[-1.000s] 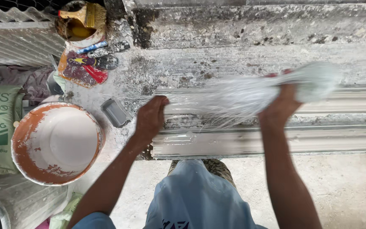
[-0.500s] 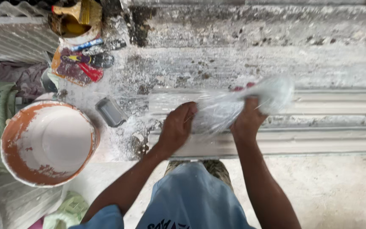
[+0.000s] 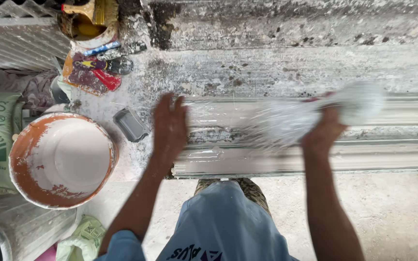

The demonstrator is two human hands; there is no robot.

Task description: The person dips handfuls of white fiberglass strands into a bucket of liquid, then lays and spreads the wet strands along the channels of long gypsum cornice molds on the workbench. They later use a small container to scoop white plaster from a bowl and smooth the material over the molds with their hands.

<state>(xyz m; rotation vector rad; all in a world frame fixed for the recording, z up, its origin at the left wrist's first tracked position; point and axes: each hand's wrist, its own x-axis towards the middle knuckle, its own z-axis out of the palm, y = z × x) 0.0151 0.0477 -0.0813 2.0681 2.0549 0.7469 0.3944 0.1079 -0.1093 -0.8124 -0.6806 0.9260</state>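
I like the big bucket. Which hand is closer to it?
Left. The left hand is open beside the small grey tray, a short way right of the bucket. The right hand is far off to the right, gripping a white fibre bundle.

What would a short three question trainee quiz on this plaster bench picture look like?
1. True or false: the right hand grips a bundle of white fibre over the long plaster moulding.
2. What lies on the bench between the orange bucket and the left hand?
A. a small grey tray
B. a hammer
C. a tape measure
3. Fill in: the left hand is open with its fingers ____, holding nothing.

Key: 1 true; 2 A; 3 spread
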